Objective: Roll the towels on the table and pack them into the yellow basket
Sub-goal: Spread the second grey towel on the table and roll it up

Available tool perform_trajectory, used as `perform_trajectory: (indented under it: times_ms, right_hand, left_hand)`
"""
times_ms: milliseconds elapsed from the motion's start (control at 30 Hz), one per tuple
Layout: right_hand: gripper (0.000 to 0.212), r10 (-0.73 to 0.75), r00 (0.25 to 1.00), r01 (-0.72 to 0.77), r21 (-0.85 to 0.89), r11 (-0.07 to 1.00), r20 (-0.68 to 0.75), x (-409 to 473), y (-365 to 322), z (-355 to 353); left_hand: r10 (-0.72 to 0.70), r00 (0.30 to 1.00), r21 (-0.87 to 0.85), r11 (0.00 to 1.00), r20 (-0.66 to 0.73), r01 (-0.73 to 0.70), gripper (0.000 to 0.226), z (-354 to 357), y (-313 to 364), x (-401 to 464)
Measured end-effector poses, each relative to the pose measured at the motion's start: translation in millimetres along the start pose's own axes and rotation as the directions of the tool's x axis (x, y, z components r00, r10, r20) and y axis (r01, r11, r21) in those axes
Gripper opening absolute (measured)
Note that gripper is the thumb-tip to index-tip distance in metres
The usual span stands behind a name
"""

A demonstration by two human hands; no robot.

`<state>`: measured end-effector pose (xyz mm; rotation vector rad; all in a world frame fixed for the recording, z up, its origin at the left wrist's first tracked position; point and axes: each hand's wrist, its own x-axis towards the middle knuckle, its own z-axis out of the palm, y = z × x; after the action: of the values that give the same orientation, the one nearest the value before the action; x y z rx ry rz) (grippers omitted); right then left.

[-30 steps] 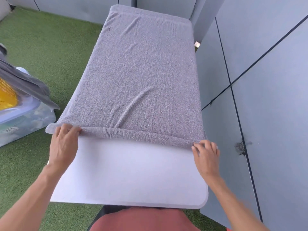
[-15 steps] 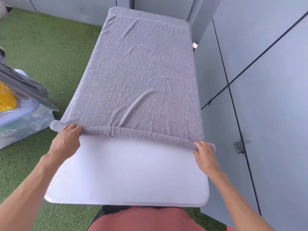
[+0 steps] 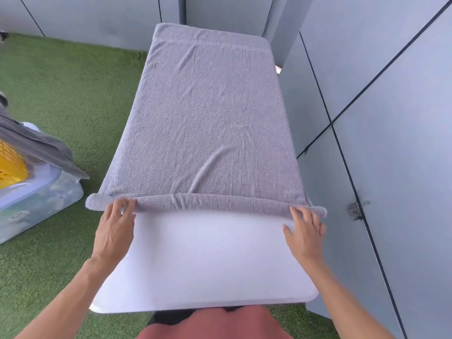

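A grey towel (image 3: 208, 118) lies flat along the white table (image 3: 203, 265), its near edge curled into a thin roll across the table's width. My left hand (image 3: 113, 231) rests behind the roll's left end with fingertips on it. My right hand (image 3: 304, 231) presses its fingertips on the roll's right end. Both hands have fingers spread on the roll. The yellow basket (image 3: 11, 165) shows at the left edge, partly hidden under a dark grey cloth (image 3: 41, 145).
A clear plastic storage box (image 3: 36, 201) with a pale lid sits on the green artificial grass (image 3: 61, 94) left of the table and carries the basket. Grey wall panels (image 3: 391, 118) stand close along the table's right side and behind it.
The near edge of the towel has been rolled a little further away from me and the roll is thicker. Both hands moved forward with it.
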<state>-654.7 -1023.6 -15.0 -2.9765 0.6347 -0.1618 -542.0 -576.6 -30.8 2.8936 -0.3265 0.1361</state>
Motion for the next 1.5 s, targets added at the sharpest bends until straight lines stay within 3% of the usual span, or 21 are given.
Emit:
perform_trajectory:
  times_ms: [100,333,433,500,567,633,700,767,833,933,1033,1200,1333,1433,1500]
  right_hand:
    - [0.057,-0.053,0.996,0.045,0.104,0.994,0.073,11.2,1.7,7.1]
    - [0.035,-0.038,0.976,0.014,0.116,0.993,0.214,42.5,1.8,-3.8]
    - [0.035,-0.063,0.954,0.038,0.089,0.995,0.294,22.9,12.7,-7.8]
    - [0.035,-0.070,0.932,0.005,0.180,0.984,0.355,14.4,21.1,-12.8]
    - [0.036,0.015,0.918,-0.178,0.378,0.908,0.397,17.2,24.6,-20.0]
    - [0.039,0.151,0.897,-0.385,0.563,0.731,0.416,25.5,21.3,-23.4]
    - [0.032,0.260,0.912,-0.409,0.641,0.649,0.318,28.1,13.2,-22.6]
    - [0.023,0.250,0.964,-0.258,0.555,0.791,0.091,21.6,7.0,-17.7]
    - [0.023,0.105,0.994,-0.089,0.310,0.946,-0.033,5.4,4.0,-10.7]
    - [0.055,-0.070,0.997,0.066,0.077,0.995,0.042,-9.9,4.6,-2.2]
    - [0.054,-0.081,0.989,0.062,0.149,0.987,0.127,11.4,6.5,4.6]
    - [0.038,-0.105,0.953,0.062,0.158,0.986,0.283,44.4,16.8,-1.6]
    - [0.031,-0.141,0.901,0.068,0.188,0.980,0.411,41.9,37.9,-12.9]
    - [0.039,-0.050,0.879,-0.122,0.325,0.938,0.474,44.5,37.4,-23.9]
    - [0.048,0.057,0.918,-0.259,0.483,0.836,0.393,47.3,28.9,-27.6]
  left_hand:
    - [0.050,0.997,0.021,0.998,0.052,-0.051,0.060,6.5,-3.2,-1.1]
    - [-0.020,0.991,0.047,0.999,0.136,0.014,0.027,-7.1,-2.7,36.5]
    - [-0.032,0.966,-0.010,0.999,0.256,0.036,0.037,-8.9,-17.2,28.2]
    - [-0.030,0.923,-0.059,0.997,0.385,0.057,0.044,-12.5,-23.4,27.8]
    - [-0.085,0.906,-0.087,0.987,0.414,0.132,0.041,-16.0,-23.0,33.3]
    - [-0.160,0.932,-0.166,0.961,0.326,0.223,0.036,-21.0,-15.4,39.9]
    - [-0.164,0.971,-0.211,0.957,0.173,0.199,0.026,-24.0,-8.3,39.2]
    - [-0.113,0.991,-0.095,0.988,0.065,0.119,0.018,-22.3,-5.6,28.7]
    - [-0.057,0.998,-0.007,0.998,0.015,0.057,0.023,-17.1,-4.7,12.2]
    - [0.039,0.998,-0.022,0.999,0.045,-0.038,0.049,-9.6,-5.6,-5.7]
    - [0.022,0.994,-0.072,0.997,0.106,-0.015,0.053,-7.7,-9.0,6.5]
    - [-0.008,0.984,-0.055,0.998,0.180,0.018,0.035,-17.3,-14.9,33.1]
    - [0.065,0.963,-0.077,0.996,0.263,-0.046,0.032,-20.4,-40.8,23.3]
    - [0.055,0.927,-0.138,0.990,0.371,-0.004,0.034,-25.5,-43.8,33.4]
    - [-0.041,0.909,-0.158,0.981,0.415,0.116,0.038,-29.9,-35.0,46.1]
